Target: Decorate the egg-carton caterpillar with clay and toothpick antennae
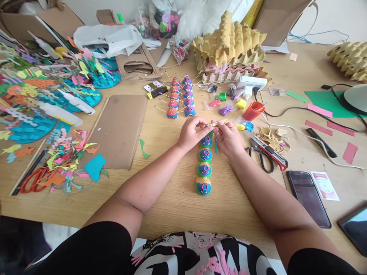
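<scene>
My left hand (191, 134) and my right hand (228, 138) meet over the middle of the table, both closed on a small bundle of thin wooden sticks (217, 123) pinched at the fingertips. Just below them a column of small blue-and-green domes (204, 170) with red ring mouths runs toward me, its far end partly hidden by my hands. Farther back stand two rows of little figures, one red and blue (172, 102), the other purple and blue (188, 100). Several of these have thin sticks poking out at their sides.
Yellow egg cartons (229, 46) are stacked at the back. To the right lie an orange cup (254, 110), scissors (265, 160), a utility knife (268, 151) and a phone (308, 198). Cardboard (116, 130), paper scraps (61, 152) and glue bottles (56, 111) occupy the left.
</scene>
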A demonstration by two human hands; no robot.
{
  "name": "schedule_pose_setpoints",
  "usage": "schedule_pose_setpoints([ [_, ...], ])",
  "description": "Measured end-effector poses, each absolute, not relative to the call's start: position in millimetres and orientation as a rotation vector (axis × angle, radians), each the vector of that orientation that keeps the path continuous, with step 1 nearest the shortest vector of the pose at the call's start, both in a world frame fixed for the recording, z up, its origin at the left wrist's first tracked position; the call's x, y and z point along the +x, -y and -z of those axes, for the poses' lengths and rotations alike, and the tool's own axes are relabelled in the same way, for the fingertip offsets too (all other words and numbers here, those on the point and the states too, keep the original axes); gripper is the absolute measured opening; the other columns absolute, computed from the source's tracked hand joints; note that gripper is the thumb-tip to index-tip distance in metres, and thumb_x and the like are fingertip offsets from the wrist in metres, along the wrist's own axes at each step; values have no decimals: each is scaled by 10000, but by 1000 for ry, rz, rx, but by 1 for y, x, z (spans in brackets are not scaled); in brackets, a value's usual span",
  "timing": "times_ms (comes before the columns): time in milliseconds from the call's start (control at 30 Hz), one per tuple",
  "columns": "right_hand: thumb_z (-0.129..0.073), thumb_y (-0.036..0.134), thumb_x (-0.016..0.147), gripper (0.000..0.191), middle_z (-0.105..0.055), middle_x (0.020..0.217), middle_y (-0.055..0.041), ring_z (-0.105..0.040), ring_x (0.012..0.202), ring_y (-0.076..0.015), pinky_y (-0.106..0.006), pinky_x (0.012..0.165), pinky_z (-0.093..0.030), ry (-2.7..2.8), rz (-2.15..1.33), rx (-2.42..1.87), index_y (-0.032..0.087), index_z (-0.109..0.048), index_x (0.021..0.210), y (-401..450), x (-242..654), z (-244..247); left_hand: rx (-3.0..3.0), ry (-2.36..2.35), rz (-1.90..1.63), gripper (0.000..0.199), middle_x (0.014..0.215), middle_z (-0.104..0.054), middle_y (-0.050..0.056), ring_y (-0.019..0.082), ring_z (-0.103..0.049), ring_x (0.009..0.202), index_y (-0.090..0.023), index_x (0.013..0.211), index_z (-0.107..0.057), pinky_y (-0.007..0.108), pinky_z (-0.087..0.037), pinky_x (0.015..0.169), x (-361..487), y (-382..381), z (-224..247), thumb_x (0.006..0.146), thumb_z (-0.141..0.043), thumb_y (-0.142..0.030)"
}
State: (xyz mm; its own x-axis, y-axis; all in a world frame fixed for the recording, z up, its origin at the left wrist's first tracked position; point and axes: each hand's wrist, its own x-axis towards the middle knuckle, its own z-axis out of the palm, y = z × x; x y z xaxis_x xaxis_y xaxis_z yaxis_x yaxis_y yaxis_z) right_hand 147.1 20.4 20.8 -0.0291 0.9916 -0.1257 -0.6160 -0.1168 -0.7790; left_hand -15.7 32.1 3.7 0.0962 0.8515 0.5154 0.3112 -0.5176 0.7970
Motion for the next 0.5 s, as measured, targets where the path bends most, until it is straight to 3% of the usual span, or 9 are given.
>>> schedule_pose_setpoints([
  [267, -994, 430, 617, 407, -805, 843, 53, -728, 686, -61, -142, 707, -643, 786, -1492, -780, 242, -701, 827, -16, 144, -24, 2127, -1157, -1377, 408, 795, -656, 32, 202, -579, 867, -235, 753, -569, 358, -445, 860, -15, -30, -6, 1039, -532, -523],
  [500, -921, 478, 729, 354, -828, 922, 33, -774, 829, -132, -264, 813, -664, 939, -1326, -793, 276, -685, 898, -12, 142, -22, 2128, -1130, -1366, 466, 842, -684, 47, 209, -600, 917, -234, 816, -615, 373, -468, 902, -14, -29, -8, 1082, -406, -555],
])
